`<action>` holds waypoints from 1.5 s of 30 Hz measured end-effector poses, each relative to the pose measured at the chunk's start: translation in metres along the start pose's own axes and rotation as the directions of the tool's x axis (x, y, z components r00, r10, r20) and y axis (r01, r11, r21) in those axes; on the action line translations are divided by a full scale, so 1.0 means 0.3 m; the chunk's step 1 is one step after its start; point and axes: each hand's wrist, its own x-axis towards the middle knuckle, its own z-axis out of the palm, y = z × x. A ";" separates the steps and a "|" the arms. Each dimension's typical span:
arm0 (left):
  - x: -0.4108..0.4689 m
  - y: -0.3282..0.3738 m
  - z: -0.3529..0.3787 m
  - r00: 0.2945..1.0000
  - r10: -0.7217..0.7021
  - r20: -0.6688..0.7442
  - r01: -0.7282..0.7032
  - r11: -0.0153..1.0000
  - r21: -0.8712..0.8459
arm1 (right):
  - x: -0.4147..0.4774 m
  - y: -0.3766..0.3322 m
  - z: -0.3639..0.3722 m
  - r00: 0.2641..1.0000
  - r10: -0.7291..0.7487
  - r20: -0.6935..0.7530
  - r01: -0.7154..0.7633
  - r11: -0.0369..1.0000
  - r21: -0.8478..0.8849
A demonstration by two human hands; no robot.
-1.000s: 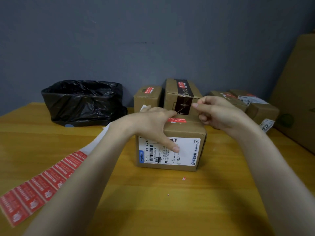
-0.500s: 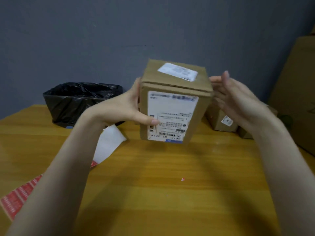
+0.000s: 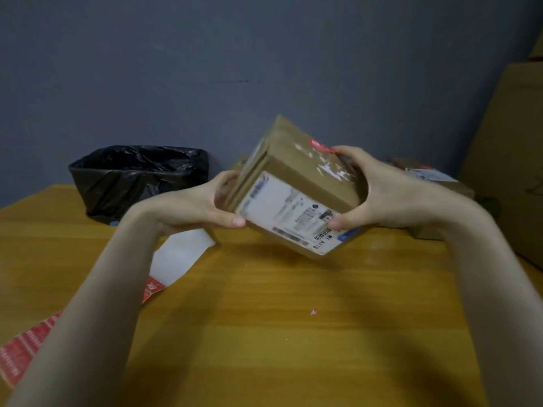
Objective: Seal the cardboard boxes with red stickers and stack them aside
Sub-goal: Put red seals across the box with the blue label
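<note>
A small cardboard box (image 3: 305,168) with a white shipping label hangs tilted above the wooden table, held between both hands. My left hand (image 3: 202,205) grips its left end, thumb under the label's edge. My right hand (image 3: 379,192) grips the right end, fingers curled over the top and thumb on the label. A red sticker (image 3: 320,145) shows on the box near my right fingertips. A strip of red stickers (image 3: 26,345) on white backing paper lies on the table at the lower left, partly hidden by my left forearm.
A black-lined bin (image 3: 138,177) stands at the back left against the grey wall. Other cardboard boxes (image 3: 435,179) sit behind my right hand. A large carton (image 3: 511,160) leans at the far right. A red scrap (image 3: 313,311) lies on the table (image 3: 293,333).
The box was lifted off the table, turned label-up in the air, and has since tipped over to the right. My right hand went from open beside it to gripping its right end.
</note>
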 end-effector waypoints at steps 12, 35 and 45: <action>0.048 0.074 0.078 0.978 -0.090 -0.189 0.138 0.957 0.257 | 0.046 -0.004 0.108 0.996 -0.011 0.093 0.038 0.957 -0.287; 0.042 0.106 0.103 0.912 -0.361 0.193 0.194 0.796 0.573 | 0.040 0.020 0.096 0.883 0.115 0.456 -0.011 0.974 -0.224; 0.065 0.110 0.139 0.918 -0.395 -0.031 0.277 0.582 0.764 | 0.055 0.017 0.107 0.976 -0.029 0.216 0.050 0.994 -0.093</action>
